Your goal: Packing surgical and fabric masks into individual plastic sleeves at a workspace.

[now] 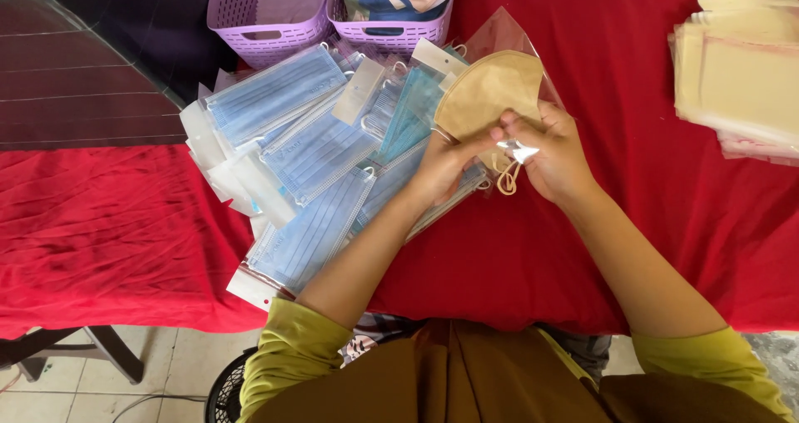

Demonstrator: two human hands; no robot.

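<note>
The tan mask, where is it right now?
Head view, upper centre: the tan mask is partly inside a clear sleeve, pinched by both hands, just right of the blue mask packets.

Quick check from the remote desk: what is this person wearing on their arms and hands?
Both hands, left hand and right hand, are bare: no gloves, rings or watch visible. The forearms are uncovered; yellow-green fabric sleeves are pushed up near the elbows on both arms, over a brown garment at the torso.
</note>
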